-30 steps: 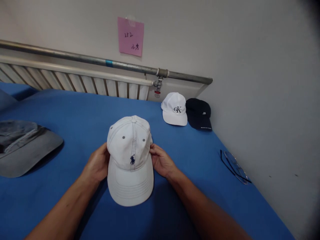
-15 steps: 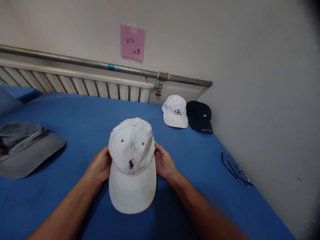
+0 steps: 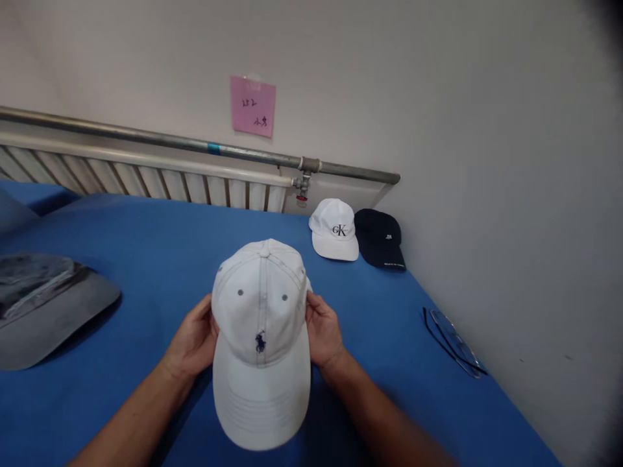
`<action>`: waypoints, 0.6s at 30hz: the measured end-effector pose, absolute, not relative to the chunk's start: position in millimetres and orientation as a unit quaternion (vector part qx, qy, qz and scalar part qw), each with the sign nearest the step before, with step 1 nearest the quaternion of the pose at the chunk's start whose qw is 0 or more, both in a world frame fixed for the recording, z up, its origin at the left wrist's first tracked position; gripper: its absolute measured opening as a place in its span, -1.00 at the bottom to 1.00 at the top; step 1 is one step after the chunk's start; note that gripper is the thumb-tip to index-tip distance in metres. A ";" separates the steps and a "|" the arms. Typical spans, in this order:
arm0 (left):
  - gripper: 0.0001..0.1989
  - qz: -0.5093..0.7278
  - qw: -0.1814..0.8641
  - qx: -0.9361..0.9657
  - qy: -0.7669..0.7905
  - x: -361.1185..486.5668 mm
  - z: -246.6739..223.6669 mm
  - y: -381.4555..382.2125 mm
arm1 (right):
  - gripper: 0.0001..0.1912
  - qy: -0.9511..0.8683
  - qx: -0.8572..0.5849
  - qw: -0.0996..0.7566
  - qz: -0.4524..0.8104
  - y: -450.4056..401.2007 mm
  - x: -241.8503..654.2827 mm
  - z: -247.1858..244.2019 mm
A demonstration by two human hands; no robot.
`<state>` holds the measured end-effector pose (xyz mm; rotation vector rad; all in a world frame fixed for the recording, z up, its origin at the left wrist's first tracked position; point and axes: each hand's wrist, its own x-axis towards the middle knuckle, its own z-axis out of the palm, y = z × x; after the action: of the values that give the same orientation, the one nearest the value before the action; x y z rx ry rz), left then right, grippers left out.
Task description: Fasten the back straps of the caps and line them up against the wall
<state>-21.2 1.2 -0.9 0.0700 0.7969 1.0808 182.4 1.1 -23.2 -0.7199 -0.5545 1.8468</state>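
A white cap (image 3: 263,311) with a dark blue horse-rider emblem is held over the blue surface (image 3: 160,259), its brim pointing down toward me. My left hand (image 3: 195,334) grips its left side and my right hand (image 3: 324,327) its right side; the cap hides some fingertips of both. Farther back lie a white cap with "CK" lettering (image 3: 334,230) and, touching its right side, a black cap (image 3: 380,239). A grey cap (image 3: 53,308) rests at the left, partly out of view.
Folded eyeglasses (image 3: 455,344) lie near the right edge, beside the wall. Behind the surface are a white radiator (image 3: 170,181), a metal pipe (image 3: 146,136) and a red-handled valve (image 3: 302,194). A pink note (image 3: 252,107) is stuck on the wall.
The held cap looks slightly larger and nearer, still between both hands. The wall, note and resting caps sit a little lower in view, as the camera has tilted up.
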 end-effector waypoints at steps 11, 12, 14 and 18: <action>-0.67 0.449 0.829 0.030 0.331 -22.5 3.5 -5.4 | -0.63 -0.268 -0.283 0.481 0.785 -5.7 185.7 -11.5; -0.68 0.458 0.825 0.027 0.331 -23.6 2.6 -4.4 | -0.63 -0.259 -0.282 0.486 0.786 -5.3 184.1 -12.4; -0.71 0.487 0.809 0.026 0.328 -27.4 0.2 -1.3 | -0.63 -0.238 -0.282 0.504 0.781 -4.1 180.6 -15.4; -0.68 0.547 0.768 0.028 0.332 -39.9 -3.4 7.9 | -0.66 -0.239 -0.304 0.498 0.776 -4.4 176.4 -21.0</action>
<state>-39.9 7.9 -3.4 0.0607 0.7200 1.1881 176.4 -4.4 -21.0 -0.7361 -0.5787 1.8791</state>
